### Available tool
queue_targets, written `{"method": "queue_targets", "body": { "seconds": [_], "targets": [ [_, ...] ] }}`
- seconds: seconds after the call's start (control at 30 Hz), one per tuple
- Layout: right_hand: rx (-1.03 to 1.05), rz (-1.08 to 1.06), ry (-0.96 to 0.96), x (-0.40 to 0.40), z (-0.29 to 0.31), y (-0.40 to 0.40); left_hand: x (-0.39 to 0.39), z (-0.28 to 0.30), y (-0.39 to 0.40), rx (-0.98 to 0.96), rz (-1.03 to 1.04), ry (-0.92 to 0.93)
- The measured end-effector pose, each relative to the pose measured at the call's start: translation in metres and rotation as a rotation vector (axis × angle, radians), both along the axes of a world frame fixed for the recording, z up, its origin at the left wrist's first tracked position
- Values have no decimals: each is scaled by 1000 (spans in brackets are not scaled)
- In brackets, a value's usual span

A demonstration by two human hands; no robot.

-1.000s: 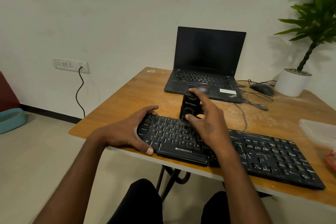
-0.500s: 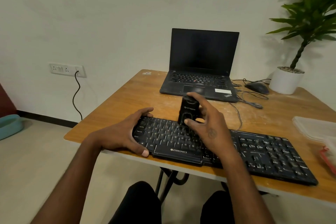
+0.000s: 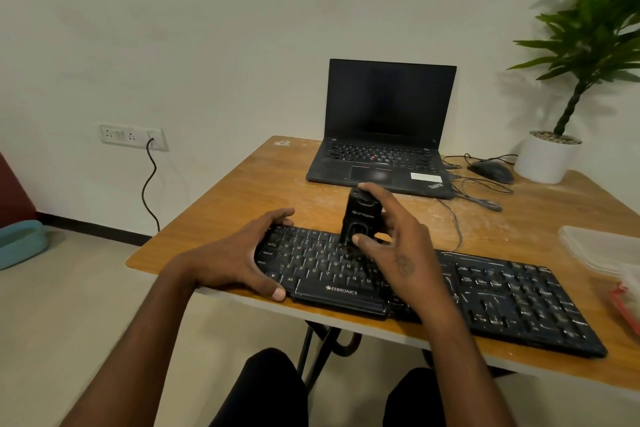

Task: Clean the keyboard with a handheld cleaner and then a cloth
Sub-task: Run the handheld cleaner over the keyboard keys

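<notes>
Little has changed since half a second ago: the left hand [image 3: 239,258] still clasps the left end of the black keyboard [image 3: 485,295] at the desk's [image 3: 249,180] front edge, thumb on the near rim, fingers curled over the far one. The right hand [image 3: 394,246] still grips the boxy matte handheld cleaner [image 3: 360,218] upright, seemingly touching the top key rows. The worn wooden desk stands by a pale wall; a laptop [image 3: 384,135] sits behind.

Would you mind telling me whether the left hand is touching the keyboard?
Touching. The head view shows the left hand gripping the keyboard's left end, fingers curled over its far edge and thumb pressed against its near edge.
</notes>
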State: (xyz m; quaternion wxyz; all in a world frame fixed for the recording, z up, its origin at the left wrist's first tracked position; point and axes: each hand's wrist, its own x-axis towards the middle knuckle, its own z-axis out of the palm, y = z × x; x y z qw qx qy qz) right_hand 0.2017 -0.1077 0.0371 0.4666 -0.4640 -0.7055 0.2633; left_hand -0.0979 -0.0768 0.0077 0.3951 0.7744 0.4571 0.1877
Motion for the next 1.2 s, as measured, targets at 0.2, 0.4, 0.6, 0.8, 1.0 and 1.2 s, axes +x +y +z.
{"method": "queue_targets", "body": {
  "seconds": [0.2, 0.4, 0.6, 0.8, 1.0, 1.2],
  "targets": [
    [-5, -84, -31, 26, 0, -13, -1, 0, 1, 10, 1, -8],
    [5, 7, -37, -7, 3, -12, 0, -1, 1, 8, 4, -1],
    [-32, 61, 49, 1, 2, -20, 0, 0, 0, -3, -2, -5],
    [-27, -67, -58, 17, 4, -22, 0, -1, 1, 10, 1, -1],
    [29, 25, -105, -25, 1, -17, 0, 0, 0, 6, 4, -1],
    [-15, 64, 14, -1, 3, -23, 1, 1, 0, 0, -4, -2]
  ]
}}
